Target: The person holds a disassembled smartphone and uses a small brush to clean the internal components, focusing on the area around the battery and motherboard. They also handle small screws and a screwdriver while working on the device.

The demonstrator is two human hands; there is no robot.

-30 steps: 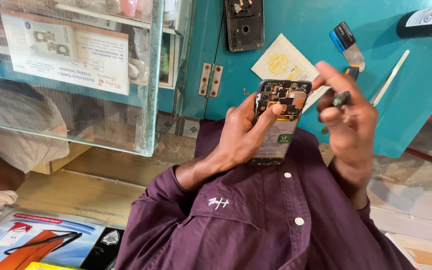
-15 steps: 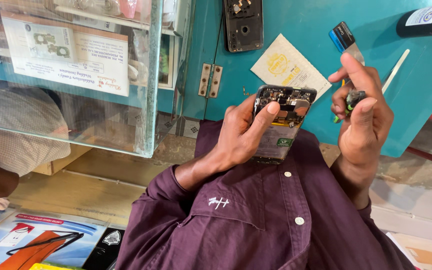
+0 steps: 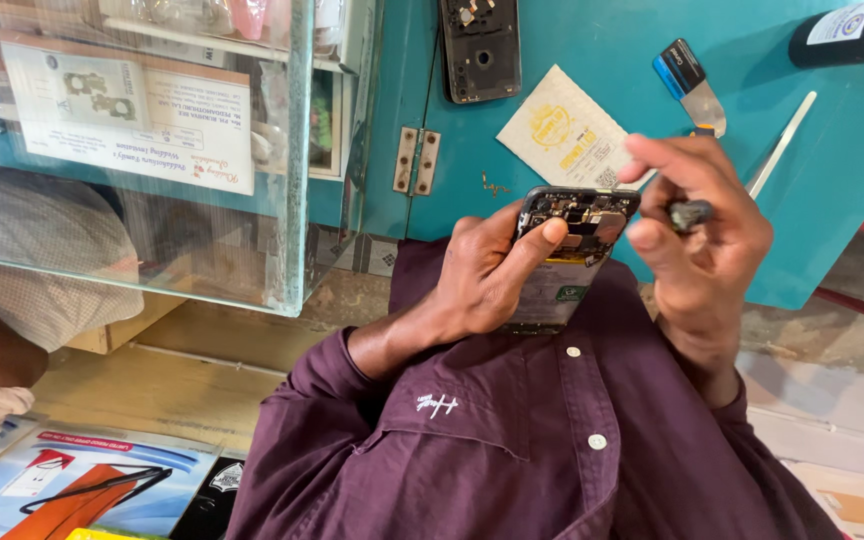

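Dark small part, perhaps metal [image 3: 690, 214], pinched in right hand [image 3: 712, 225] fingertips.

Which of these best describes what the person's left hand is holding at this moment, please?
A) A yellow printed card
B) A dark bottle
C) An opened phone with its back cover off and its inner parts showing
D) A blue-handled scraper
C: the left hand grips an opened phone whose circuit parts are exposed, while the blue-handled scraper, dark bottle and yellow card lie on the teal table.
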